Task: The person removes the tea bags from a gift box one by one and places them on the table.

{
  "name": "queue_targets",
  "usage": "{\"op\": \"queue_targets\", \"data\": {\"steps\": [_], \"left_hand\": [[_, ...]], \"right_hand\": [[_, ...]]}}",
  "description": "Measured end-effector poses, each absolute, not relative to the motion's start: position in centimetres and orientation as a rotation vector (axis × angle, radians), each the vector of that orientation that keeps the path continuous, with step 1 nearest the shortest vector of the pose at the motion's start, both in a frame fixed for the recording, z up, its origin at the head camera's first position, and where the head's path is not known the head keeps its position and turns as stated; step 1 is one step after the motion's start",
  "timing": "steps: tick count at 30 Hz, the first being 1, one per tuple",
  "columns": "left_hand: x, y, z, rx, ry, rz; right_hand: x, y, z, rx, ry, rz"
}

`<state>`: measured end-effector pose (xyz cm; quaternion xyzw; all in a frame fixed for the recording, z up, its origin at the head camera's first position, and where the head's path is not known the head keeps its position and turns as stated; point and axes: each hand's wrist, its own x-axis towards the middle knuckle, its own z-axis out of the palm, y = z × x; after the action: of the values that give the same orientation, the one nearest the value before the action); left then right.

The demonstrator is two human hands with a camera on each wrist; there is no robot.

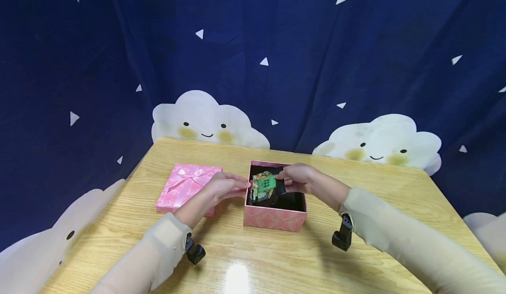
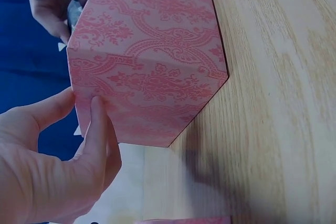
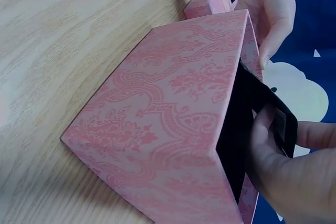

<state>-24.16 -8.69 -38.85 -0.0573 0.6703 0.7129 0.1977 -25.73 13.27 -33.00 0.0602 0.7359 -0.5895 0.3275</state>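
Observation:
An open pink patterned box (image 1: pixel 274 220) with a black inside stands mid-table. My left hand (image 1: pixel 226 186) pinches the rim of its left wall between thumb and fingers, as the left wrist view shows. At the box's opening my right hand (image 1: pixel 301 176) grips a flat black thing (image 3: pixel 286 111) by its right side, thumb on one face and fingers on the other. The black thing's upper face has a green and yellow printed picture (image 1: pixel 264 183) with a window-like grid. It overlaps the opening at a tilt, and part of the inside is hidden beneath it.
Left of the box lies its pink lid (image 1: pixel 186 184) with a ribbon bow, partly behind my left forearm. The wooden table (image 1: pixel 292 263) ends at a dark blue curtain (image 1: pixel 237 65) printed with clouds and white triangles.

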Motion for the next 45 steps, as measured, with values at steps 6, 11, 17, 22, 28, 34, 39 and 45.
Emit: {"op": "queue_targets", "data": {"steps": [6,11,17,22,28,34,39,45], "left_hand": [[-24.0,-8.5,-38.6,-0.194,1.907,1.979],[-23.9,-8.6,-38.6,-0.184,1.913,1.973],[-23.9,-8.6,-38.7,-0.152,1.912,1.979],[-23.9,-8.6,-38.6,-0.151,1.906,1.979],[-23.9,-8.6,-38.7,-0.165,1.920,1.965],[-24.0,-8.6,-38.7,-0.176,1.916,1.969],[-24.0,-8.6,-38.6,-0.182,1.916,1.971],[-24.0,-8.6,-38.7,-0.206,1.942,1.941]], "right_hand": [[-25.3,14.4,-32.7,0.125,1.887,-1.613],[-25.1,15.3,-32.4,0.109,1.876,-1.651],[-25.2,16.5,-32.7,0.039,1.866,-1.670],[-25.0,17.2,-32.9,0.064,1.849,-1.730],[-24.9,18.2,-33.0,0.058,1.825,-1.763],[-24.9,19.4,-33.2,0.088,1.784,-1.812],[-24.9,20.4,-33.3,0.143,1.741,-1.869],[-25.0,21.3,-33.6,0.142,1.699,-1.910]]}}
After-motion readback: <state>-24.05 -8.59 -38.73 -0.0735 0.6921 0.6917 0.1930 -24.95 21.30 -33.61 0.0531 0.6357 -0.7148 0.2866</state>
